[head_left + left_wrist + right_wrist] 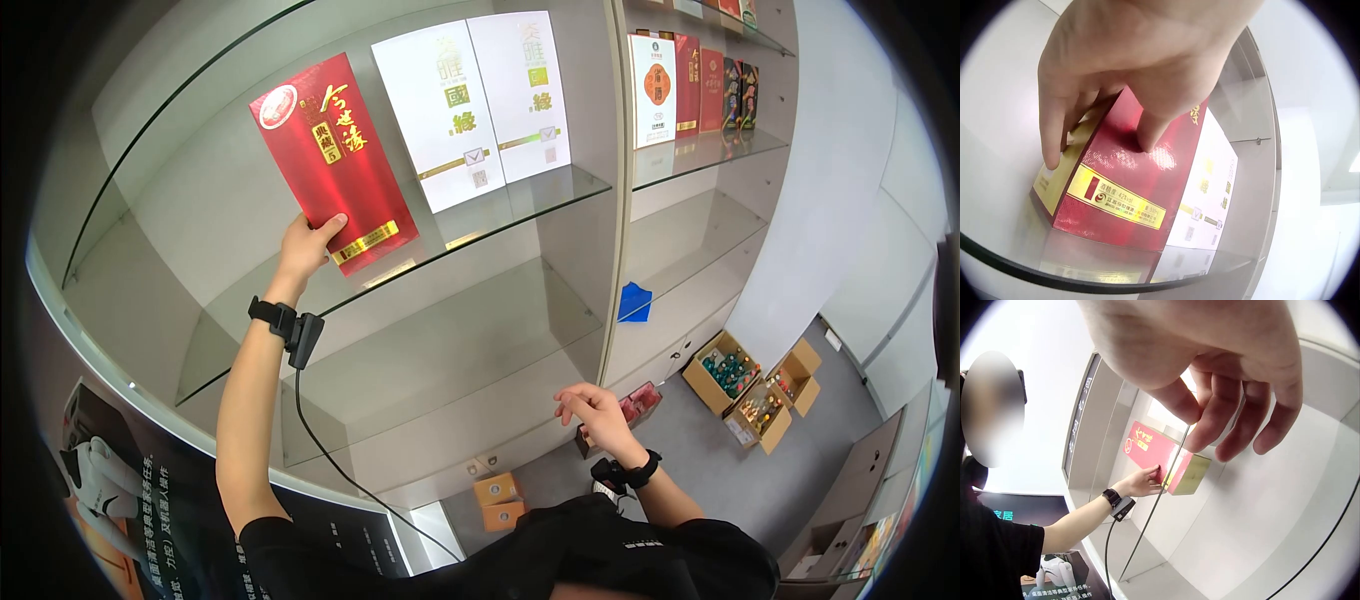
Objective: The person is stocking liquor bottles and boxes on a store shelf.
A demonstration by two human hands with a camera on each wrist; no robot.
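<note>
A tall red liquor box (355,185) with gold lettering stands at the left of the glass shelf (545,196). My left hand (308,243) grips its lower part from the left. In the left wrist view the thumb (1152,131) presses the red front face, while the other fingers lie along the yellow side. Two white boxes with gold and green lettering, a left one (435,120) and a right one (522,90), stand right of the red box. Lower down, my right hand (597,415) hangs in front of the cabinet with loosely curled fingers, holding nothing.
Another glass shelf (450,330) lies below. A divider (617,200) separates a right bay with a white box (655,90) and several red and dark boxes. Open cartons of bottles (722,372) and two orange boxes (498,490) sit on the floor. A cable (330,442) trails from my left wrist.
</note>
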